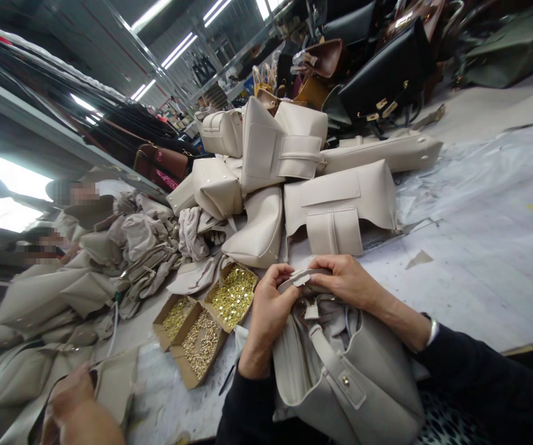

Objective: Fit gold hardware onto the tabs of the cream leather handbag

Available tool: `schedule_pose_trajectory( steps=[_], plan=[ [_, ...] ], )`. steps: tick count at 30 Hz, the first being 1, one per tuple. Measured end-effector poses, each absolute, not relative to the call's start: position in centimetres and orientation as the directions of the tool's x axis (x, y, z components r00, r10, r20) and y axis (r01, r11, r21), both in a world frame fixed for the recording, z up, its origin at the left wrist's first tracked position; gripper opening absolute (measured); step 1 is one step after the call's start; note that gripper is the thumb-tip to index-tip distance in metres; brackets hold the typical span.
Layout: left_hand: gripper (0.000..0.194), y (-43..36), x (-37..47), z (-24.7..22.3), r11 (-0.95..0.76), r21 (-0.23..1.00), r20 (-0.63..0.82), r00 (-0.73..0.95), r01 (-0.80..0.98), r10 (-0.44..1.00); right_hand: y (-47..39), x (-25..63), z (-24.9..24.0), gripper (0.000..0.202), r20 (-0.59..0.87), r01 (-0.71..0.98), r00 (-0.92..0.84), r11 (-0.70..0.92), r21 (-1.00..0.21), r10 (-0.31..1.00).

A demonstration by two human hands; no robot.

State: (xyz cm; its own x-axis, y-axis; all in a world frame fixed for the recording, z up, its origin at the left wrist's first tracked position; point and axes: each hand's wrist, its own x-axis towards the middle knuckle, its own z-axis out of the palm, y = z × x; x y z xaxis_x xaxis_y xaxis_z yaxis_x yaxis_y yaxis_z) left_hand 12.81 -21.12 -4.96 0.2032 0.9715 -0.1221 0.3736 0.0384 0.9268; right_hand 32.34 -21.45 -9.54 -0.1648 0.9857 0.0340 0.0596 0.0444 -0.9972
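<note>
A beige handbag (378,364) lies open-topped in front of me, its strap with a gold stud facing up. My left hand (269,309) pinches the far rim of the bag beside a small pale tab (300,278). From the right, my right hand (347,281) grips the same rim, its fingers closed at the tab's other side. Left of my left hand stand cardboard boxes: one with shiny gold pieces (233,296), one with small copper-gold studs (200,343), and a smaller one with gold pieces (176,316).
Finished-looking beige bags (341,191) are piled ahead. Black bags (387,74) and brown ones stand behind. Beige bag parts (81,290) heap up at left, where another person's hand (78,408) works near the front edge. Plastic sheeting (456,179) covers the table at right.
</note>
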Motion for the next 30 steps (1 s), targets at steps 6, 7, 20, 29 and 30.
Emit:
schedule_pose_trajectory(
  steps=[6, 7, 20, 29, 30],
  plan=[
    [0.028, -20.8, 12.5, -5.4, 0.079, 0.941, -0.147, 0.189, 0.329, 0.971, -20.0, 32.2, -10.4, 0.025, -0.119, -0.179, -0.381, -0.199, -0.964, 0.917],
    [0.030, -20.7, 12.4, -5.4, 0.111, 0.945, -0.176, 0.192, 0.306, 0.966, -19.7, 32.1, -10.5, 0.028, -0.140, -0.200, -0.417, -0.240, -0.950, 0.898],
    [0.037, -19.9, 13.0, -5.8, 0.313, 0.947, -0.321, 0.200, 0.073, 0.926, -18.2, 32.8, -12.9, 0.046, -0.246, -0.309, -0.578, -0.488, -0.817, 0.778],
    [0.037, -20.0, 12.7, -6.7, 0.279, 0.960, -0.278, 0.202, 0.024, 0.939, -19.0, 32.8, -12.5, 0.044, -0.265, -0.281, -0.516, -0.453, -0.846, 0.815],
    [0.036, -20.1, 12.7, -6.7, 0.262, 0.965, -0.263, 0.205, 0.032, 0.943, -19.1, 32.8, -12.5, 0.045, -0.263, -0.281, -0.511, -0.449, -0.848, 0.818]
  ],
)
